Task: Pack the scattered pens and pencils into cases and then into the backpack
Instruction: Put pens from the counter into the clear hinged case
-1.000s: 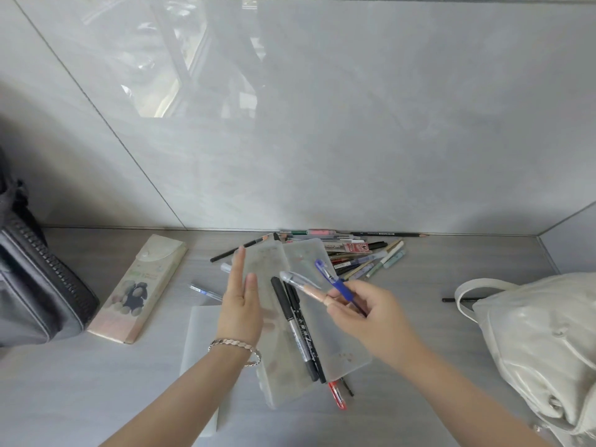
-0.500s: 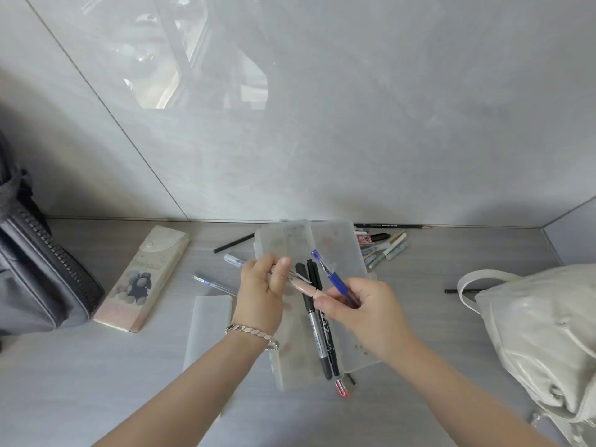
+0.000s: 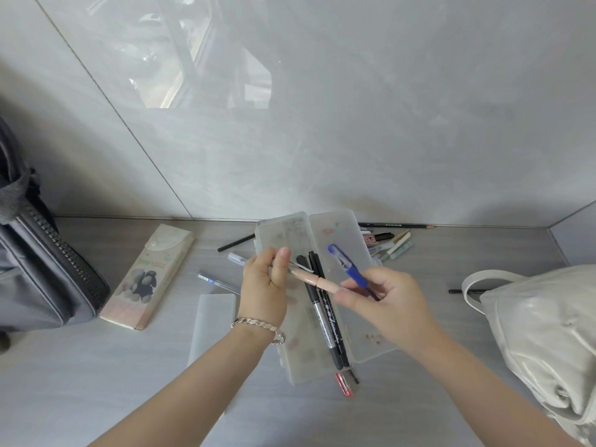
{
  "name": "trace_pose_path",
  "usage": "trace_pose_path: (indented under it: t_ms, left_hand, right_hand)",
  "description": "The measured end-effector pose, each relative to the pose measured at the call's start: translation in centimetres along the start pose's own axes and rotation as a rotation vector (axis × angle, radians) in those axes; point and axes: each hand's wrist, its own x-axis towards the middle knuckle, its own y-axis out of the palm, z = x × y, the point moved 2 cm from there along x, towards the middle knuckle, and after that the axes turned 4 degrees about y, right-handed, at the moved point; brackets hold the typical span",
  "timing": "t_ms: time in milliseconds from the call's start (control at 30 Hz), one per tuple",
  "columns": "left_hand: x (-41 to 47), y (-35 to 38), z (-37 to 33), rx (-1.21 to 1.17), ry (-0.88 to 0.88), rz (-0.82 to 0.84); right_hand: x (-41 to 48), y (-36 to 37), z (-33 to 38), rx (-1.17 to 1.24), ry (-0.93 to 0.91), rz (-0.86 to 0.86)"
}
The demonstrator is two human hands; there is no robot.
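Left hand pinches the peach pen by its clear end; right hand grips its 3 o'clock end plus a blue pen. Light, stiff, likely slippery: pinch mid-barrel.

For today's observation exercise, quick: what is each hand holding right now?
Left hand: pinches one end of the peach pen.
Right hand: holds the blue pen and the peach pen's other end.

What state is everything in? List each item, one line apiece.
Translucent pencil case: open, lid laid flat.
Two black markers: lying inside it.
Peach pen: pinched by left hand, held by right hand.
Blue pen: in right hand.
Snap-flap pencil case: flap shut.
Pen pile: loose by the wall.
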Motion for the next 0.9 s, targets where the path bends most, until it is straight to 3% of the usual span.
trace_pose_path:
  t_ms: [233, 400, 700, 900]
  left_hand:
    - [0.02, -0.25, -0.15, -0.044, -0.117, -0.047]
    - [0.32, -0.49, -0.55, 0.012, 0.017, -0.127]
    - [0.37, -0.22, -0.19, -0.022, -0.028, -0.109]
    - [0.45, -0.29, -0.29, 0.016, -0.048, -0.116]
  right_hand:
    - [-0.59, -0.6, -0.14, 0.024, 0.043, 0.079]
    - [-0.79, 0.0, -0.09, 0.052, 0.069, 0.116]
    - [-0.25, 0.21, -0.43, 0.119, 0.169, 0.165]
    - [0.04, 0.28, -0.9, 0.038, 0.131, 0.098]
